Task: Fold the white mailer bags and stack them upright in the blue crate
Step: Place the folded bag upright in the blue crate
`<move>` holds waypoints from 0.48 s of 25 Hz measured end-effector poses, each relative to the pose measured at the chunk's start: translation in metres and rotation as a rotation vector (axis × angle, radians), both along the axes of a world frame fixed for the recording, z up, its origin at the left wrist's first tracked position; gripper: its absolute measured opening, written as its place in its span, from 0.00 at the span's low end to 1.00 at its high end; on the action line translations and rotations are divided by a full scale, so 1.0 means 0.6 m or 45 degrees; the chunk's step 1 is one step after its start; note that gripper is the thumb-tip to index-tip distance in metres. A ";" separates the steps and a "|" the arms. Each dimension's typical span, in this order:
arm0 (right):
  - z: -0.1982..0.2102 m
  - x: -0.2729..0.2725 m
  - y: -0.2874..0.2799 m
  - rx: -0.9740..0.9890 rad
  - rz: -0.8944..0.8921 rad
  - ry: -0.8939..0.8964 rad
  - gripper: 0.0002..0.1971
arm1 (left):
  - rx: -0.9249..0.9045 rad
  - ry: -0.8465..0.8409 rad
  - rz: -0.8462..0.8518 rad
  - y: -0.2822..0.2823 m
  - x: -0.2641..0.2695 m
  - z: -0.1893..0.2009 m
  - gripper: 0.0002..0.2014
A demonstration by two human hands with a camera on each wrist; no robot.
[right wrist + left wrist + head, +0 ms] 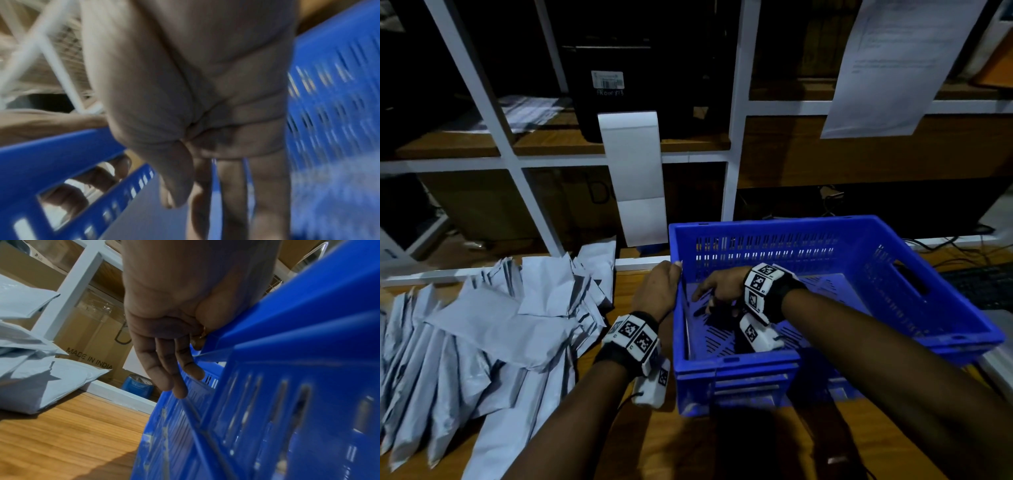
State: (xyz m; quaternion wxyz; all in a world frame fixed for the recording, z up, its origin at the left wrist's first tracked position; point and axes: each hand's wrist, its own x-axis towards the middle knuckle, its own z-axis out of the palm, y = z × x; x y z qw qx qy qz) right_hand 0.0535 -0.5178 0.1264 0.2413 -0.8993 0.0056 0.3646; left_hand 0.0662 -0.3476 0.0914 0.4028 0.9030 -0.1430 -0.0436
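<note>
The blue crate (774, 224) stands on the wooden table, right of centre. My left hand (657, 287) grips its left wall at the rim, thumb on top and fingers (174, 373) down the outside of the crate (287, 353). My right hand (717, 291) reaches inside the crate with straight fingers (232, 186) pointing down and holds nothing. A thin grey-white folded bag (687, 329) stands on edge against the inside of the left wall; the same bag (144, 211) lies just left of my right hand. A loose pile of white mailer bags (500, 325) is spread to the crate's left.
White shelving posts (524, 192) and cardboard boxes stand behind the table. A long white strip (633, 178) hangs from the shelf above the crate's far left corner. Cables and a dark keyboard (979, 284) lie right of the crate. Bare wooden tabletop (654, 445) shows in front.
</note>
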 end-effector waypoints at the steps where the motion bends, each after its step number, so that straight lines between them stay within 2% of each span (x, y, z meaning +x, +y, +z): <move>1: 0.015 -0.004 -0.005 -0.083 0.060 -0.079 0.24 | -0.009 0.008 -0.007 0.001 -0.001 0.001 0.21; 2: 0.030 -0.011 -0.010 -0.080 0.060 -0.119 0.25 | -0.011 0.004 -0.010 0.005 -0.002 0.001 0.21; 7: 0.125 -0.084 -0.033 0.287 -0.162 -0.302 0.24 | -0.136 -0.087 -0.011 0.027 -0.044 0.013 0.16; 10: 0.170 -0.143 -0.038 0.133 -0.085 -0.523 0.25 | -0.270 -0.190 -0.113 0.046 -0.088 0.019 0.18; 12: 0.171 -0.194 -0.027 0.055 -0.077 -0.714 0.26 | -0.358 -0.216 -0.187 0.067 -0.120 0.017 0.22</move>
